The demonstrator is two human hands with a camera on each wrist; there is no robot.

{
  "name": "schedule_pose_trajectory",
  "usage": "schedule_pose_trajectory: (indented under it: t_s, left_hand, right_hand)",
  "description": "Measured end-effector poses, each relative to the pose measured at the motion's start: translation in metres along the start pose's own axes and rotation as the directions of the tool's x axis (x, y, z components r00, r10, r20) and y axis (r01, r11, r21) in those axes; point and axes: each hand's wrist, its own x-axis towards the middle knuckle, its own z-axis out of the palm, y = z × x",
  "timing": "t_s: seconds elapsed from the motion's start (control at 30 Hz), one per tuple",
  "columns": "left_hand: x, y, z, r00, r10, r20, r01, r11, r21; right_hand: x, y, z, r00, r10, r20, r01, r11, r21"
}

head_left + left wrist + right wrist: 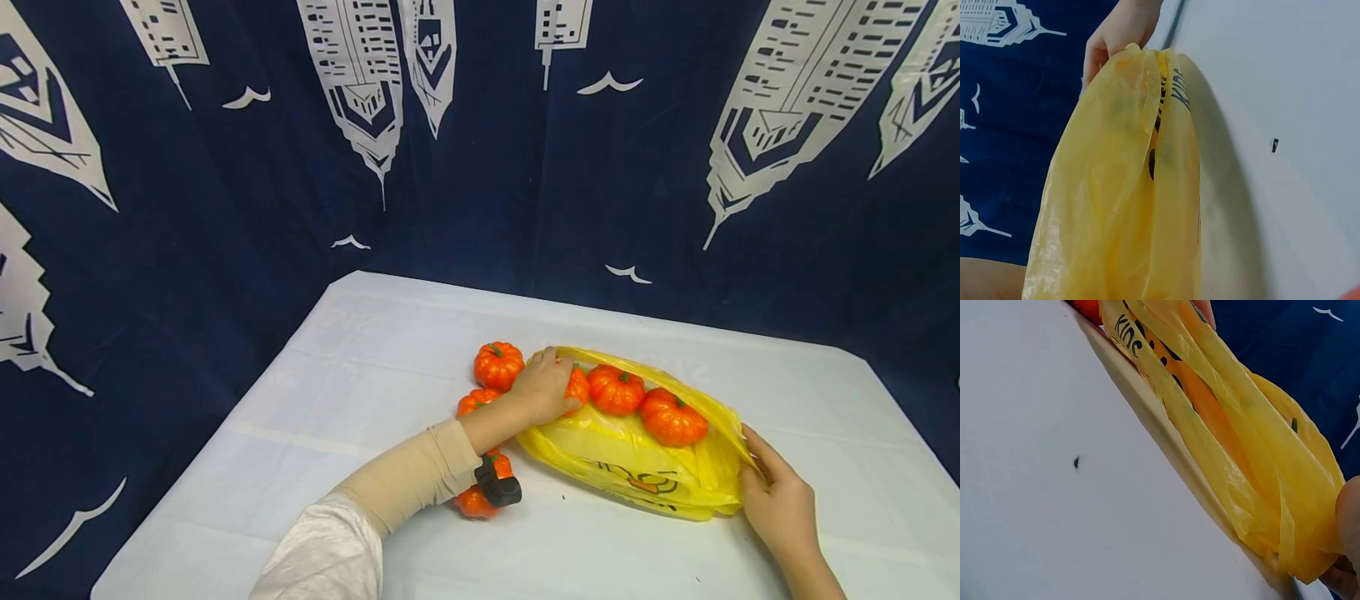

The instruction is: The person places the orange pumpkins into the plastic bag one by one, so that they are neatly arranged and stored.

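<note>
Hanging behind the yellow bag [622, 475], a dark blue cloth [525, 208] fills the background with pale upside-down towers and bird shapes. Beneath the bag spreads a white-covered table [322, 392], reaching out past it on every side. The bag itself lies on its side, its long mouth facing up, with dark printed lettering and an orange patch on the near face. At the bag's near left, a white sleeve [322, 550] runs into a beige arm band [412, 475]. The person's left hand [543, 387] reaches over the bag's left end, thumb and fingers curved around the leftmost pumpkin [576, 392] in the mouth. At the bag's right end, the right hand [780, 496] pinches the plastic rim between thumb and fingers. Inside the bag, to the right of that pumpkin, sit a middle pumpkin [617, 390] and a right-hand pumpkin [673, 417], green stems showing. Just left of the bag, more loose pumpkins [498, 365] stand in a rough line, some partly hidden by the left arm. Also left of the bag, a black wrist device [506, 489] covers part of the nearest ones. In front of the bag lies a tiny dark speck [1076, 462].
</note>
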Motion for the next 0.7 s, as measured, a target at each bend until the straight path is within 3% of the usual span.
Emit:
schedule_pose_trajectory:
  t_s: [0.37, 0.7]
  left_hand:
    - [0.0012, 0.0005, 0.0014, 0.996, 0.055, -0.072, -0.05, 0.996, 0.078]
    - [-0.0028, 0.0032, -0.005, 0.999, 0.022, -0.048, -0.023, 1.0, -0.001]
  right_hand:
    - [0.0026, 0.0006, -0.0001, 0.999, 0.032, 0.011, -0.032, 0.999, 0.0]
    - [0.0009, 0.0007, -0.001, 0.999, 0.032, 0.022, -0.032, 0.999, 0.023]
